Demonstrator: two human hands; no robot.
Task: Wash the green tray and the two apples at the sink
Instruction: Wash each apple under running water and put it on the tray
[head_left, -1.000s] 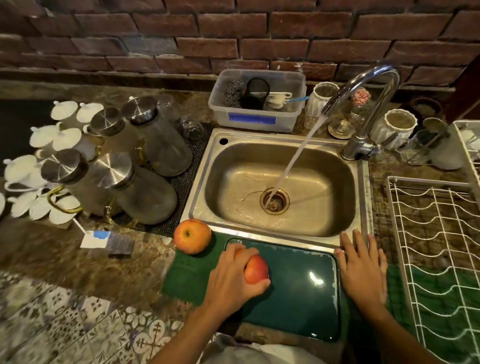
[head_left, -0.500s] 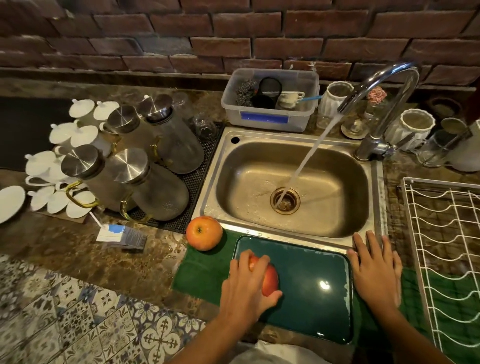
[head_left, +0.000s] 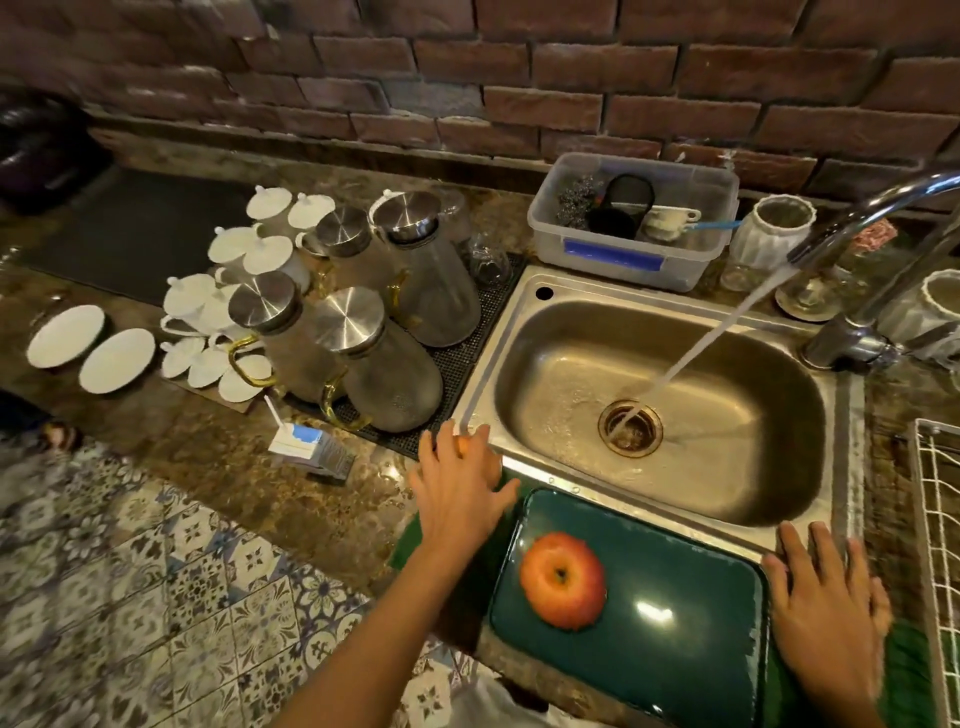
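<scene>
The green tray (head_left: 675, 649) lies on a green cloth at the counter's front edge, just before the sink (head_left: 841, 467). A red apple (head_left: 563, 579) rests on the tray's left part, stem up. My left hand (head_left: 457, 488) is spread over the second, orange apple (head_left: 462, 446) beside the sink's front left corner; only a sliver of that apple shows between the fingers, and I cannot see a closed grip. My right hand (head_left: 826, 613) lies flat on the counter against the tray's right edge, holding nothing. Water runs from the tap (head_left: 872, 218) into the drain.
Several glass jugs with steel lids (head_left: 384, 358) and white cups stand left of the sink. A small carton (head_left: 311, 449) lies near my left hand. A clear plastic tub (head_left: 634, 223) sits behind the sink. A white wire rack (head_left: 935, 519) is at the right.
My left hand has let go of the red apple, which now sits on the tray, and has moved left onto the orange apple. The right hand has stayed beside the tray.
</scene>
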